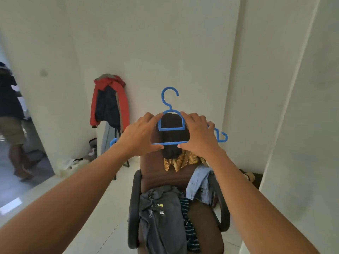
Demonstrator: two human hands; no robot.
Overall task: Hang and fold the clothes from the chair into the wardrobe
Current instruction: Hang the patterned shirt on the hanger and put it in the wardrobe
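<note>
I hold a blue plastic hanger [169, 99] upright in front of me, hook pointing up. My left hand [141, 135] grips its left side, thumb under the bottom bar. My right hand [199, 133] grips the right side the same way. Below stands a brown office chair [161, 177] with black armrests. Over its backrest hang a black garment [172, 136] and a brown batik shirt [183, 160]. A light blue denim piece [199, 182], a grey garment [161, 217] and a dark striped one [189, 228] lie on the seat.
A red and navy jacket [109, 101] hangs over a stand against the white wall at the back left. Another person [11, 118] stands in a doorway at far left. A white panel [300, 125] rises on the right. Small items [249, 176] lie on the floor.
</note>
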